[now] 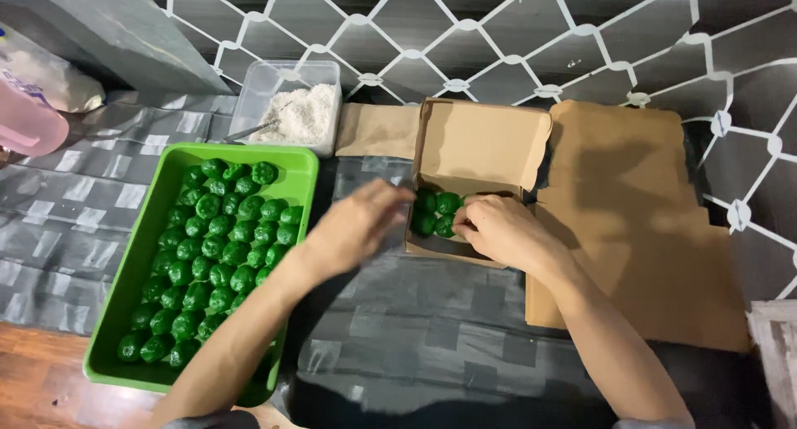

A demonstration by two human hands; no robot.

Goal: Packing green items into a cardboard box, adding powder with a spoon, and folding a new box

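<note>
Both forearms reach away from the camera: right hand (496, 227) curls its grip onto green balls (436, 212) inside the open cardboard box (481, 147), lid flap upright; left hand (357, 225) hovers beside, fingers loose, empty.

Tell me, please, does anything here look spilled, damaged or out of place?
Nothing stands out. The green balls sit in tidy rows in the green tray, a few lie inside the cardboard box, and the white flakes stay within their clear tub.
</note>
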